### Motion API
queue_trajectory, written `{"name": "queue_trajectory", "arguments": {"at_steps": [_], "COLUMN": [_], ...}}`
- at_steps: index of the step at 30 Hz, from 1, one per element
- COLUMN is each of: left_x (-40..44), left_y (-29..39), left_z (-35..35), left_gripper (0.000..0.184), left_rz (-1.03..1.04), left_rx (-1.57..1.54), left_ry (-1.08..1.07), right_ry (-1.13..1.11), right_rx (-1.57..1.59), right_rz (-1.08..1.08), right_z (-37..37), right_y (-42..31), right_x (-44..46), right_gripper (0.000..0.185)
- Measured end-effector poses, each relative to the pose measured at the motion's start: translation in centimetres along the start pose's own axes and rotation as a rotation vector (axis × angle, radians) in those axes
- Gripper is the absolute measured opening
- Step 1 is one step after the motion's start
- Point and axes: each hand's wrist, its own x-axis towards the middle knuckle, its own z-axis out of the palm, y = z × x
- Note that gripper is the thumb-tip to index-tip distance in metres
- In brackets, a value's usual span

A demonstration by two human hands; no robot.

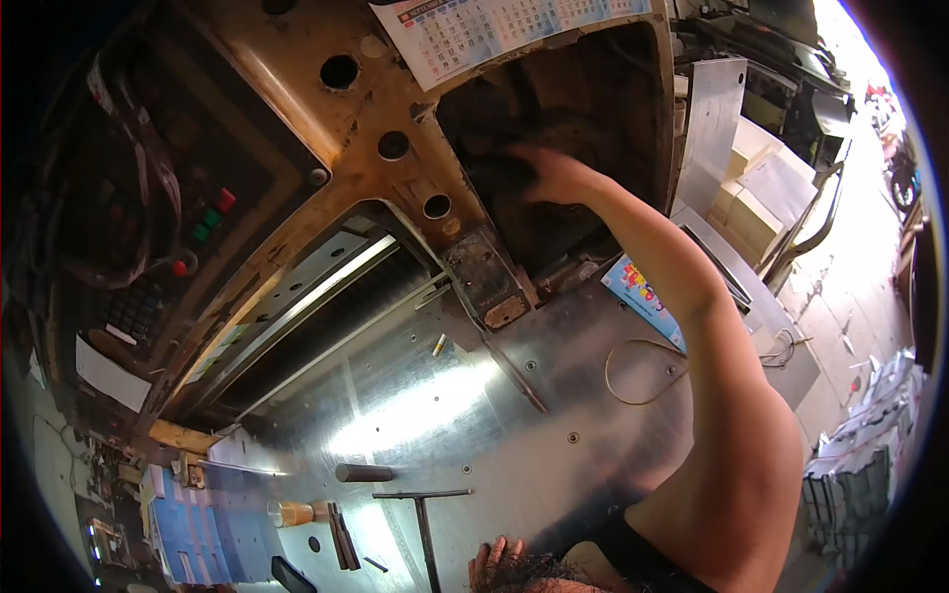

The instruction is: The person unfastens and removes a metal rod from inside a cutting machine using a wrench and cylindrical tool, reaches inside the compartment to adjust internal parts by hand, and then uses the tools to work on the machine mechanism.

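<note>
My right arm stretches up into the dark opening of a worn, brown-yellow metal machine frame [371, 109]. Inside it, my right hand [561, 180] has a finger and the thumb partly showing. Shadow hides the fingertips and whatever they may touch. At the bottom edge, my left hand [494, 558] shows its fingers slightly apart on the shiny metal table [504, 450], with hair covering part of it. Nothing shows in those fingers. Nearest to it is a T-shaped metal bar [425, 529].
A dark cylinder [364, 473], a glass [291, 514] and a blue paper stack [203, 529] are at the lower left. A wire loop [615, 381] and blue booklet [643, 298] lie near my right arm. A calendar [494, 30] hangs above the opening.
</note>
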Motion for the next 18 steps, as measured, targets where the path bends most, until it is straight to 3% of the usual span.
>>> {"name": "queue_trajectory", "arguments": {"at_steps": [2, 5, 8, 18], "left_x": [0.0, 0.0, 0.1, 0.1], "left_y": [0.0, 0.1, 0.1, 0.1], "left_z": [0.2, 0.2, 0.2, 0.2], "left_gripper": [0.054, 0.054, 0.053, 0.052], "left_rz": [-0.002, -0.001, -0.002, -0.008], "left_rx": [-0.001, -0.002, 0.003, 0.017], "left_ry": [0.006, 0.009, 0.008, 0.016], "right_ry": [-0.084, -0.212, -0.235, -0.032], "right_rx": [-0.112, -0.228, -0.239, -0.178], "right_rz": [0.000, 0.206, 0.184, 0.186], "right_z": [-0.4, -1.3, -0.9, -0.4], "right_y": [2.4, 2.0, 3.1, 1.3], "right_x": [0.3, 0.5, 0.9, -0.8], "right_gripper": [0.087, 0.086, 0.086, 0.092]}}
